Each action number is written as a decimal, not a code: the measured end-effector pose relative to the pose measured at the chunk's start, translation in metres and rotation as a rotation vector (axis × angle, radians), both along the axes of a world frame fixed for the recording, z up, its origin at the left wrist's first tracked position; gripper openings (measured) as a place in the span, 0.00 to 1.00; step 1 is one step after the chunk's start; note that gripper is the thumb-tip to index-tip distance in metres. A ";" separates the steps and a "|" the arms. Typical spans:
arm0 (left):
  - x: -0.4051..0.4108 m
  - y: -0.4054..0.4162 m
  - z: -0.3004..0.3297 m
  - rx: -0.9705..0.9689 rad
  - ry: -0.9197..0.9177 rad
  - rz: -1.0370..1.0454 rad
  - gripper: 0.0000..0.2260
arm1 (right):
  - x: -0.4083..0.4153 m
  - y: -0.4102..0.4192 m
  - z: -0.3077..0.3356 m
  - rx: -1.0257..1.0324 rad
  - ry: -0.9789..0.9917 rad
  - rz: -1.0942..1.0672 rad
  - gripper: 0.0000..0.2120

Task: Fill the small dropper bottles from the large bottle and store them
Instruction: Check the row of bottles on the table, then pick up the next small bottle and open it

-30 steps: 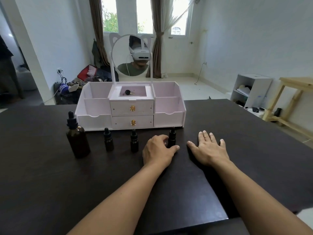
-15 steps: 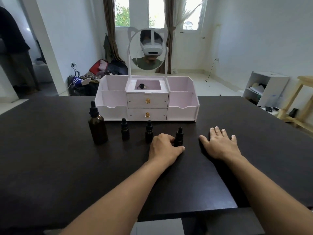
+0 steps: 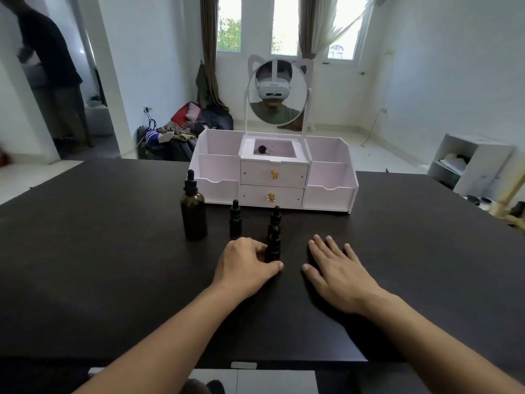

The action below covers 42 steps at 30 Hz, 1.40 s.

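2 bare forearms are seen, with no sleeves reaching the wrists or the visible length of either arm. No rings, watches or bracelets are worn on the left hand or the right hand. The nails are kept short and unpainted. In the mirror, the wearer is reflected: a white headset with a white strap running up over dark hair is worn on the head, and a muted green, round-necked top is seen at the shoulders. The sleeves of that top are cut off by the mirror's edge.
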<state>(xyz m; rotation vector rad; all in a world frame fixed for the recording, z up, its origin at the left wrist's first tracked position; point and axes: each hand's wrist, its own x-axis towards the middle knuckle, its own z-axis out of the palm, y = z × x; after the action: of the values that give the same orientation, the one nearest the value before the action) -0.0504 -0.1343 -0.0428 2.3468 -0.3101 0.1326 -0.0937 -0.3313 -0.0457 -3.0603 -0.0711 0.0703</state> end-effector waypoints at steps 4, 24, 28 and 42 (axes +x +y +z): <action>0.004 0.035 0.001 -0.006 -0.014 0.072 0.13 | -0.005 0.025 0.002 0.004 0.019 0.103 0.31; 0.011 0.107 -0.009 -0.085 -0.025 0.242 0.15 | 0.034 0.136 0.027 0.687 -0.333 0.246 0.20; 0.012 0.110 -0.011 -0.060 -0.041 0.222 0.13 | 0.052 0.153 0.038 0.684 -0.292 0.263 0.19; 0.016 0.109 -0.012 -0.079 0.034 0.248 0.15 | 0.069 0.168 0.058 0.455 -0.248 0.279 0.08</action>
<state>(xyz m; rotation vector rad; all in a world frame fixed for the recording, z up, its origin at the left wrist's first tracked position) -0.0340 -0.0250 -0.0549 2.2980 0.0039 0.2199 -0.0246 -0.1636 0.0121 -2.5685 -0.4604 -0.2707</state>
